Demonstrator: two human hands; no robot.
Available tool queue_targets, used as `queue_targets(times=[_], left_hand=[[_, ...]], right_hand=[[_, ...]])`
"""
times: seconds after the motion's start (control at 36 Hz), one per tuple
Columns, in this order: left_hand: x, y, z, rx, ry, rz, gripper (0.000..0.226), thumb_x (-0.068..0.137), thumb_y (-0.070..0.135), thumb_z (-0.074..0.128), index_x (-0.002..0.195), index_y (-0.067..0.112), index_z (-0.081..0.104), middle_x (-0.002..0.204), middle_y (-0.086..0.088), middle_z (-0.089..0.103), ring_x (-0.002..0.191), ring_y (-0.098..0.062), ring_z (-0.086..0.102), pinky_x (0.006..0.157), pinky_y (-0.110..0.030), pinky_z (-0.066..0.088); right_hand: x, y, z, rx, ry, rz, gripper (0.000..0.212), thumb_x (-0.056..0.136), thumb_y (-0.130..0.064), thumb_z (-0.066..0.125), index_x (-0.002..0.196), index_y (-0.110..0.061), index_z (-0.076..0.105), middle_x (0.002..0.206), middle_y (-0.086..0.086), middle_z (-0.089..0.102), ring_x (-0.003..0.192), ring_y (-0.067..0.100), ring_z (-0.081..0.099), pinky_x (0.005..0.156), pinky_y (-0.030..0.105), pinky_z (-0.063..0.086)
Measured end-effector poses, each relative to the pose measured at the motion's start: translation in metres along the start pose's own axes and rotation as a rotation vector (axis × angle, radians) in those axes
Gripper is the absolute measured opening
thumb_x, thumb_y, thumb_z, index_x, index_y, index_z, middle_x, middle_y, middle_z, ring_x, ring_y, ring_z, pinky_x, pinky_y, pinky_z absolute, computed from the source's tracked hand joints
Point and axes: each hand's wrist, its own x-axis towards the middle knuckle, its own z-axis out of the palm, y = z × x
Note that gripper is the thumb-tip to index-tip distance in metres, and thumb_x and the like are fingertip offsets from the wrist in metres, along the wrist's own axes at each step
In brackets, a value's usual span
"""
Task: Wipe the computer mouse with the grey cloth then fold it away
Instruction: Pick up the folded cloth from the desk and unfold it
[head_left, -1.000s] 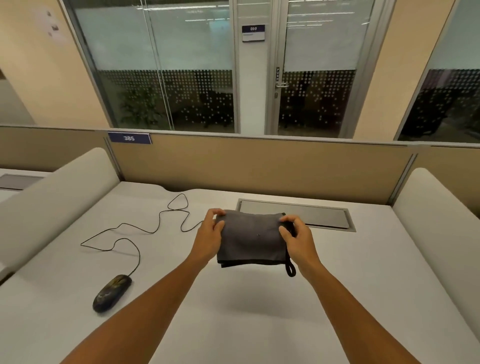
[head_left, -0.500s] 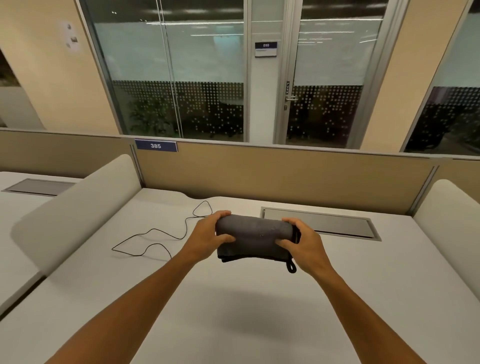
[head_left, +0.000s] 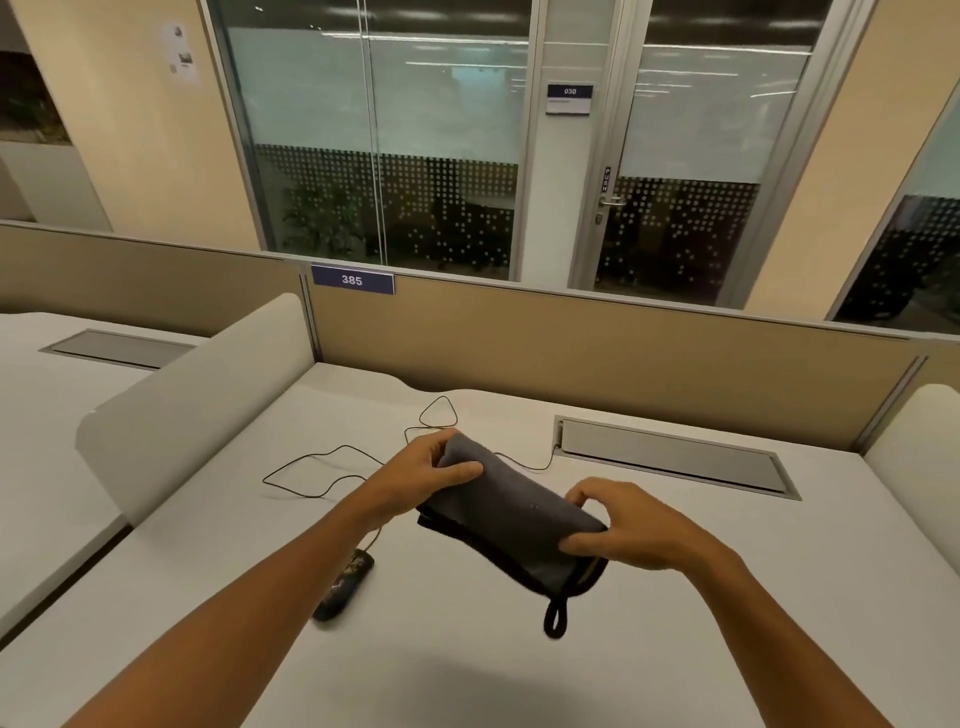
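Note:
A folded grey cloth with a black edge and a black hanging loop is held above the white desk, tilted down to the right. My left hand grips its upper left end. My right hand pinches its lower right end. The dark computer mouse lies on the desk below my left forearm, which partly hides it. Its thin black cable loops away toward the back of the desk.
A grey cable hatch is set into the desk at the back right. White side dividers stand on the left and at the far right. A tan partition with the label 385 closes the back.
The cloth has tilted, its right end lower and nearer to me, and both hands have shifted with it. The view has turned, and the mouse is in sight again below my left forearm.

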Motion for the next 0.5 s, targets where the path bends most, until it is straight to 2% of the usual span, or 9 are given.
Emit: queue_targets(times=[0.06, 0.11, 0.19, 0.36, 0.44, 0.5], left_hand=[[-0.003, 0.000, 0.000, 0.007, 0.019, -0.001, 0.026, 0.082, 0.054, 0.066, 0.104, 0.041, 0.062, 0.104, 0.016, 0.067, 0.101, -0.008, 0.064, 0.079, -0.021, 0.054], [-0.005, 0.000, 0.001, 0.008, 0.001, 0.026, 0.019, 0.085, 0.050, 0.066, 0.102, 0.041, 0.065, 0.100, 0.017, 0.069, 0.098, -0.005, 0.065, 0.077, -0.020, 0.052], [-0.010, 0.001, 0.002, -0.003, -0.053, 0.057, 0.022, 0.083, 0.051, 0.066, 0.099, 0.036, 0.066, 0.097, 0.012, 0.071, 0.096, -0.008, 0.066, 0.077, -0.023, 0.054], [-0.017, -0.007, 0.000, -0.051, -0.079, 0.044, 0.021, 0.084, 0.042, 0.069, 0.101, 0.030, 0.067, 0.098, 0.004, 0.072, 0.096, -0.016, 0.068, 0.079, -0.029, 0.057], [-0.020, -0.010, -0.003, -0.051, -0.071, 0.045, 0.015, 0.083, 0.036, 0.071, 0.096, 0.030, 0.068, 0.094, 0.003, 0.073, 0.092, -0.017, 0.069, 0.075, -0.026, 0.055], [-0.022, -0.014, -0.007, -0.030, -0.061, 0.040, 0.014, 0.084, 0.032, 0.072, 0.097, 0.029, 0.068, 0.093, 0.004, 0.073, 0.090, -0.017, 0.069, 0.074, -0.027, 0.056]], right_hand=[[0.001, -0.010, 0.002, 0.113, -0.144, -0.001, 0.056, 0.071, -0.067, 0.068, 0.115, -0.036, 0.052, 0.125, -0.013, 0.056, 0.114, 0.012, 0.055, 0.095, 0.033, 0.052], [0.004, -0.023, 0.008, 0.361, -0.252, -0.011, 0.068, 0.073, -0.061, 0.074, 0.128, -0.038, 0.043, 0.132, -0.009, 0.057, 0.118, 0.016, 0.058, 0.096, 0.035, 0.054], [0.011, -0.042, 0.021, 0.478, -0.289, -0.035, 0.081, 0.073, -0.057, 0.076, 0.141, -0.044, 0.032, 0.134, -0.007, 0.058, 0.116, 0.019, 0.061, 0.093, 0.035, 0.056], [0.022, -0.059, 0.050, 0.533, -0.209, -0.061, 0.063, 0.073, -0.057, 0.076, 0.129, -0.043, 0.051, 0.120, -0.015, 0.064, 0.107, 0.013, 0.064, 0.088, 0.029, 0.057], [0.026, -0.063, 0.063, 0.566, -0.160, -0.046, 0.051, 0.073, -0.060, 0.076, 0.117, -0.039, 0.062, 0.109, -0.014, 0.071, 0.101, 0.013, 0.068, 0.087, 0.032, 0.059], [0.028, -0.064, 0.070, 0.571, -0.144, -0.027, 0.052, 0.071, -0.063, 0.075, 0.114, -0.037, 0.065, 0.107, -0.012, 0.072, 0.098, 0.015, 0.069, 0.087, 0.035, 0.059]])
